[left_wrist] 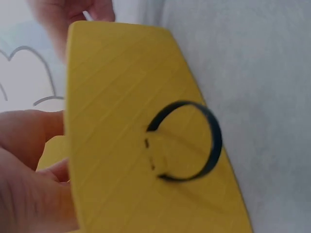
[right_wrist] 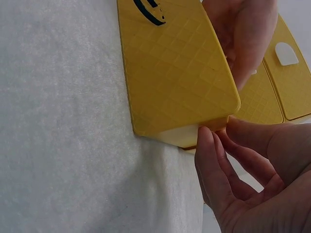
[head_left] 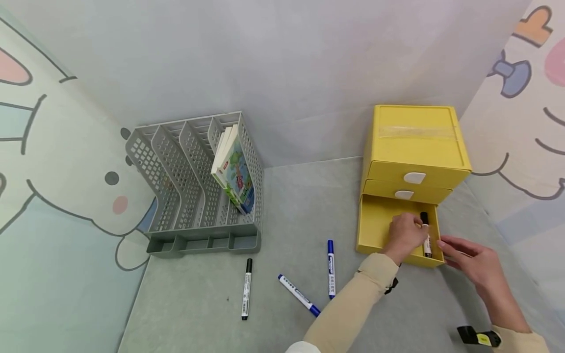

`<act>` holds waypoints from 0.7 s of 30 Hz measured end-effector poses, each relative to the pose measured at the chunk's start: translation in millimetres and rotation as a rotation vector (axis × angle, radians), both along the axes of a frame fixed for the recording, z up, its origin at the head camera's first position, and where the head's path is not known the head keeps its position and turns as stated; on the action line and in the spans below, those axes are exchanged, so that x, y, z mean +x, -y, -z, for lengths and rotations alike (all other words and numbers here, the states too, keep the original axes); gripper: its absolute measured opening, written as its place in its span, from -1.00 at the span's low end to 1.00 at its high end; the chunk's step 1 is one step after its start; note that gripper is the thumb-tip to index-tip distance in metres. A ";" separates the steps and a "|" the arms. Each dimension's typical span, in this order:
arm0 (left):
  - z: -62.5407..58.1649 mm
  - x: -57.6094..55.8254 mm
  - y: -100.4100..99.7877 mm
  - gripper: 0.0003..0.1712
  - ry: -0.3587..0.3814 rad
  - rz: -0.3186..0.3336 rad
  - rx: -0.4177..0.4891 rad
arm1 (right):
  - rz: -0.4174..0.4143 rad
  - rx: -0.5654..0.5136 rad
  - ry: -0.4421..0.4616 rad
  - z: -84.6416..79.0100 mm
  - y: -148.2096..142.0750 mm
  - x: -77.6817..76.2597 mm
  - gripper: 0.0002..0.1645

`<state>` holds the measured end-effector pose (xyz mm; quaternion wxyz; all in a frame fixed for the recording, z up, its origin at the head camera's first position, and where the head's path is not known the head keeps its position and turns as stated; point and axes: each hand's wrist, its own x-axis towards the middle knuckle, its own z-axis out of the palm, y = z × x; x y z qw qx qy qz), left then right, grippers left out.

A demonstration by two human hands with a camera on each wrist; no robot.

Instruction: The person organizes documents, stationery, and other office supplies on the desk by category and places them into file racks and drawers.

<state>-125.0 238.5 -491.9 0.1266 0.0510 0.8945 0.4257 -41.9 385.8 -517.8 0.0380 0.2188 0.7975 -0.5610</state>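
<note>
In the head view, a yellow cabinet's bottom drawer [head_left: 374,220] is pulled out. A black-capped white marker [head_left: 427,245] lies lengthwise along the drawer's right side. My left hand [head_left: 405,236] reaches into the drawer over its front, fingertips curled at the marker just below its cap. The drawer front [left_wrist: 121,87], with a dark ring pull [left_wrist: 217,141], hides part of this hand in the left wrist view. At the drawer's right front corner, my right hand [head_left: 476,262] pinches the side wall between thumb and fingers [right_wrist: 209,170].
The yellow cabinet [head_left: 415,137] has two more drawers, both closed, above. A black-capped marker [head_left: 246,289] and two blue-capped markers, one upright in view [head_left: 331,269] and one slanted [head_left: 297,294], lie on the table. A grey file rack [head_left: 203,233] holds books [head_left: 236,171].
</note>
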 end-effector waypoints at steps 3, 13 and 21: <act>-5.9 -1.7 8.8 -0.93 -0.015 0.005 0.031 | -0.003 -0.011 0.004 0.1 -0.4 0.4 -0.59; -23.8 -0.9 47.5 -0.91 -0.096 0.053 0.113 | -0.019 0.052 0.048 1.9 -1.5 -0.6 -0.21; -30.1 5.9 82.8 -0.88 -0.107 0.058 0.204 | -0.030 0.073 0.062 1.5 -0.9 -1.4 -0.10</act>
